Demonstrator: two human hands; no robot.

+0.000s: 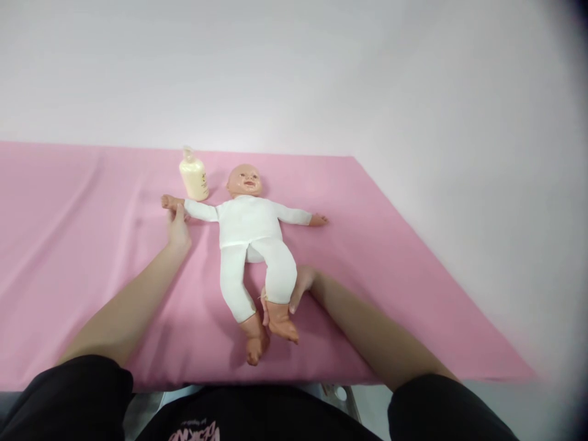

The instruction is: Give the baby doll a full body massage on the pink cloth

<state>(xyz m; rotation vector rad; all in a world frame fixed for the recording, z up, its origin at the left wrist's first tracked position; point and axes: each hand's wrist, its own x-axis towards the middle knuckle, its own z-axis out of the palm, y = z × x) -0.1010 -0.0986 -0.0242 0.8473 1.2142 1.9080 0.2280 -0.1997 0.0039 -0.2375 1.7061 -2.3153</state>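
Here, a baby doll [250,229] in white clothing, lying face up in the middle of a pink sheet [68,245], arms spread. Left hand [177,228] pinching one small doll hand between the fingers. Right hand [301,283] cupped around a lower leg, holding it near the ankle. Just beside the doll's head, a cream lotion bottle [193,176], upright.
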